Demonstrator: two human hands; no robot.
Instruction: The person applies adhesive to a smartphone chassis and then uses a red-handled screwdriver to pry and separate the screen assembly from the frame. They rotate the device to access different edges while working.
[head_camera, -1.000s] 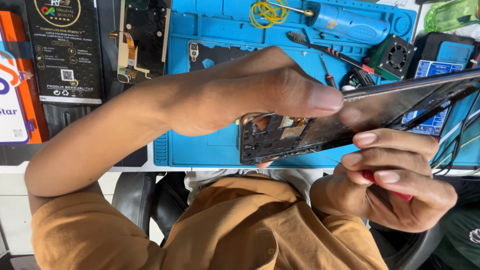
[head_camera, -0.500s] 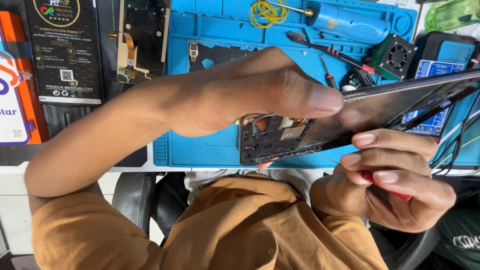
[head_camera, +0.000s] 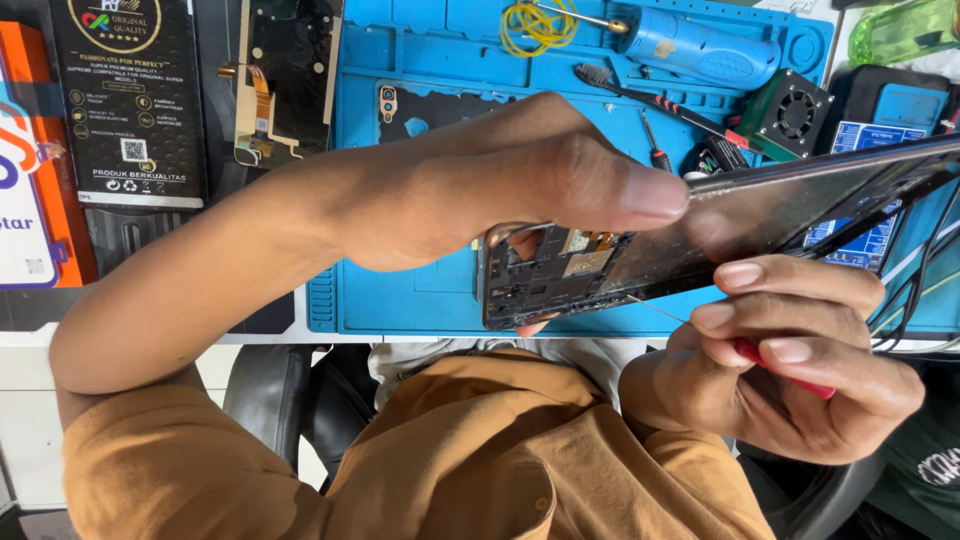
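My left hand (head_camera: 480, 190) grips an opened black phone (head_camera: 760, 215) held edge-on above the blue work mat (head_camera: 420, 290), thumb pressed on its upper face. The phone's open end shows its inner frame and metal shields (head_camera: 560, 265). My right hand (head_camera: 800, 360) sits just below the phone's right half and is closed on a red-handled tool (head_camera: 750, 352). The tool's thin metal tip (head_camera: 655, 308) reaches the phone's lower edge. An orange shirt fills the bottom of the view.
On the mat lie a blue electric screwdriver (head_camera: 700, 45), yellow rubber bands (head_camera: 535, 25), a red-and-black screwdriver (head_camera: 660, 100), a small black fan (head_camera: 795, 112) and a dark phone cover (head_camera: 430, 105). A screen part with a flex cable (head_camera: 285, 80), a black box (head_camera: 130, 100) and an orange box (head_camera: 25, 200) lie left.
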